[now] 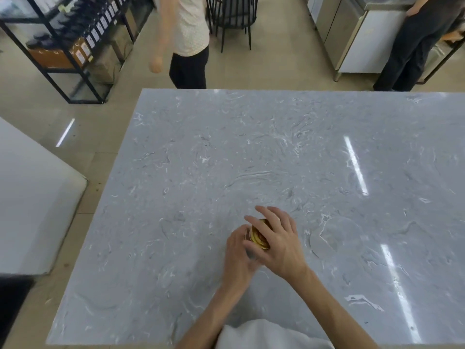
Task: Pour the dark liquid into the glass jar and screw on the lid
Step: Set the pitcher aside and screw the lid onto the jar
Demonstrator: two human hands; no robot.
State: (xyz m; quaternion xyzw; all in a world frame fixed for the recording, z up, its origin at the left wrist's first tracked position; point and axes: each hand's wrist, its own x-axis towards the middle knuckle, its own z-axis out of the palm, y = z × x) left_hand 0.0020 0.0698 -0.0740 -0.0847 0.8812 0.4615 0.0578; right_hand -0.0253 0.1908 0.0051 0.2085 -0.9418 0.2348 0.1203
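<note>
While the table fills most of the frame, all the work sits low and centre, where both hands meet over the jar. Judging by the gold lid already on top, the step in hand is screwing it down. To do it well, the left hand should hold the glass dead still against the slab while the right hand turns the lid level, so the thread does not cross; stop once it is snug.

Left hand: curled closed round the jar's side. Right hand: draped over the lid, fingers spread and loosely bent, palm and thumb side on the rim; how tightly it pinches, I cannot tell.

Hands hide nearly all the jar, so no liquid level shows. Right of it lies a faint round clear shape, possibly an empty glass vessel; hard to tell.
</note>
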